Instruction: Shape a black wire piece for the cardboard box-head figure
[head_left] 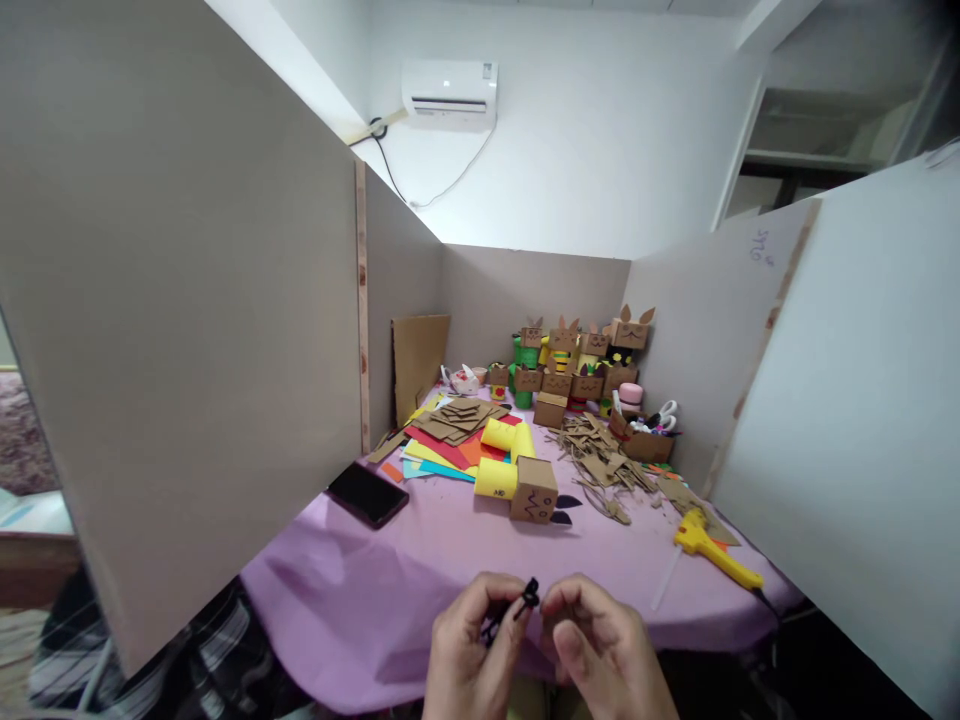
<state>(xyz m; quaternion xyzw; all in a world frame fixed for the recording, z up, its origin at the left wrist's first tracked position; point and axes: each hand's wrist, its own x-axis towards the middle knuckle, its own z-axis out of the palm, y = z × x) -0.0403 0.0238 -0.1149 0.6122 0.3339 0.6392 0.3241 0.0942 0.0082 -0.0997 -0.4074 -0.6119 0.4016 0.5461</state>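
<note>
Near the front edge of the table, my left hand (480, 645) pinches a small black curled piece (529, 596) between thumb and fingers. The piece's looped tip sticks up past the fingertips; its kind is too small to make out. Close beside it, my right hand (596, 645) is half curled, thumb and fingers apart, with nothing visible in it. Beyond both hands lies a cardboard-headed figure (533, 490) on its side, with a drawn face, dark pointed ears and a yellow paper tube body (495, 478).
More yellow tubes (501, 434) lie behind the figure. A phone (367, 494) is at left, a yellow glue gun (716, 553) at right. Coloured paper (439, 450), cardboard scraps (600, 455) and several finished figures (562, 345) fill the back. Partition panels (187, 300) enclose the table.
</note>
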